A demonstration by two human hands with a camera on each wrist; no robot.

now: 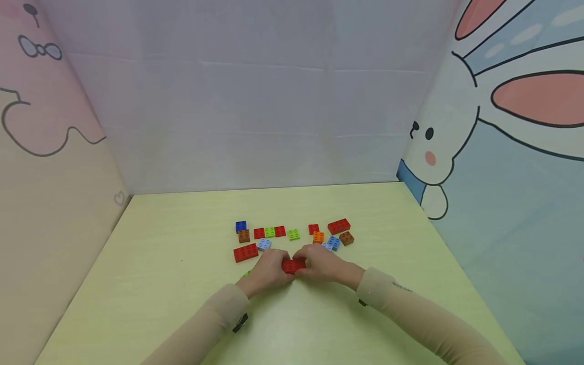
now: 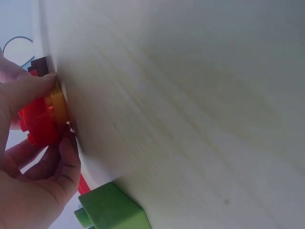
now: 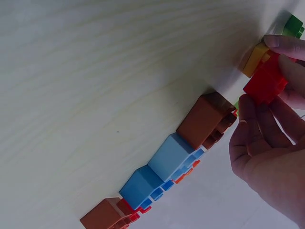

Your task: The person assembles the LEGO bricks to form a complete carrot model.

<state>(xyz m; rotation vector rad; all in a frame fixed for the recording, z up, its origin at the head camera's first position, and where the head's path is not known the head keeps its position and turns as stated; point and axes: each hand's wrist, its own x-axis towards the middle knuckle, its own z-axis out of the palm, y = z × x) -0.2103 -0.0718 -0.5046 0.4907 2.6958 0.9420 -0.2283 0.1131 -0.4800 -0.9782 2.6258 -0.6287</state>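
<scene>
Near the front of the group of bricks, my left hand (image 1: 269, 268) and right hand (image 1: 321, 263) meet at a long red toy brick (image 1: 292, 266). Each hand grips one end of it between thumb and fingers. Below the red brick (image 3: 264, 81), a yellow-orange brick (image 3: 255, 59) stands on the table in the right wrist view. The left wrist view has the yellow-orange brick (image 2: 58, 106) directly under the red one; whether their studs are fully joined I cannot tell. Beside my left hand lies a green brick (image 2: 114, 207), mostly hidden in the head view.
Behind the hands lie loose bricks, among them a long red brick (image 1: 246, 252), a light blue one (image 1: 264, 244) and a lime one (image 1: 293, 234). At the right are an orange brick (image 1: 318, 236), a brown one (image 1: 347, 238) and another long red one (image 1: 339, 226). Printed walls enclose the table (image 1: 173, 304).
</scene>
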